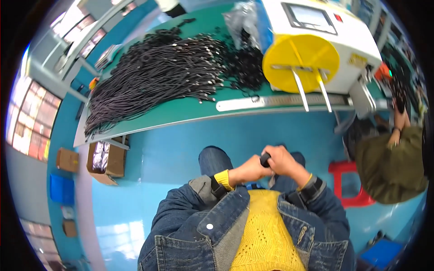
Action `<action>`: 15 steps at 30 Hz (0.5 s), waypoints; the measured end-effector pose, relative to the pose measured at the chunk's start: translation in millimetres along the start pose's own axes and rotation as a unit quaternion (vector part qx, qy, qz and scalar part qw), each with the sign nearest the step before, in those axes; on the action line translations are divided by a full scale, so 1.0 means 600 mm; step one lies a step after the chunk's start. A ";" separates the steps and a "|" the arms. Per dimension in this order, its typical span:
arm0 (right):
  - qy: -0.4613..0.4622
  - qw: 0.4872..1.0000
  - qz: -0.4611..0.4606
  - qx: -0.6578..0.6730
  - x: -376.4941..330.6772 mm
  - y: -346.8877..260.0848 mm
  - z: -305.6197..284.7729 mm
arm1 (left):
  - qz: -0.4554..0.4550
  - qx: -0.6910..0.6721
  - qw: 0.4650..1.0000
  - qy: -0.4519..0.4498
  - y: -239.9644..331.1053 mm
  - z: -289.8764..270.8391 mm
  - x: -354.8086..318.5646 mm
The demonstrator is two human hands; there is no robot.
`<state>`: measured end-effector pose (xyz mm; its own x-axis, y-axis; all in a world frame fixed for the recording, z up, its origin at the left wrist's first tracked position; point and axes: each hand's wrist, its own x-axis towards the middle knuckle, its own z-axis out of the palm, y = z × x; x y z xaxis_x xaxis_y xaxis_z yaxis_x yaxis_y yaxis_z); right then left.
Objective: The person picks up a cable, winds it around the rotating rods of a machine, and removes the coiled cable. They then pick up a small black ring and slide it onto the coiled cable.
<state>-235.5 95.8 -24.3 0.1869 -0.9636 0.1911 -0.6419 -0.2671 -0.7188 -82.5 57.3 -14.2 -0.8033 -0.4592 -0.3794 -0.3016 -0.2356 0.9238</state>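
My left hand [252, 170] and my right hand [281, 161] meet in front of my lap, both with fingers curled closed. A short, curved black piece [265, 159] shows between them, gripped by my right hand; it looks like part of a cable loop, but most of it is hidden. My left hand presses up against it from the side, and what lies inside its fingers is covered. Beyond my hands, a wide heap of black cables [153, 77] with metal-tipped ends lies on the green table [181, 116].
A white machine [357, 31] with a screen, a yellow disc [300, 63] and two prongs stands on the table at right. A steel ruler [244, 104] lies along the front edge. Below are a carton [118, 162] and a red stool [341, 183]; another person [393, 165] sits at right.
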 end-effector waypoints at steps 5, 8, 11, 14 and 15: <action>-0.060 0.998 0.033 0.009 0.002 -0.007 0.010 | -0.053 -0.045 0.998 -0.006 -0.021 -0.023 -0.002; -0.125 0.976 0.109 0.144 0.001 -0.021 -0.007 | -0.164 -0.118 0.978 -0.060 -0.031 -0.057 -0.001; -0.113 0.957 0.146 0.224 -0.025 0.019 -0.007 | -0.241 -0.095 0.961 -0.101 0.003 -0.108 -0.015; -0.143 0.942 0.191 0.236 -0.045 0.040 -0.027 | -0.095 0.126 0.983 0.094 0.123 -0.224 -0.012; -0.182 0.941 0.193 0.208 -0.043 0.038 -0.034 | 0.156 0.267 0.945 0.104 0.150 -0.310 -0.005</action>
<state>-270.0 114.7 -32.0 0.2900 -0.8996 -0.3264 -0.3826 0.2036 -0.9012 -11.4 -121.8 60.6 -0.7941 -0.6068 -0.0340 -0.3278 0.3804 0.8648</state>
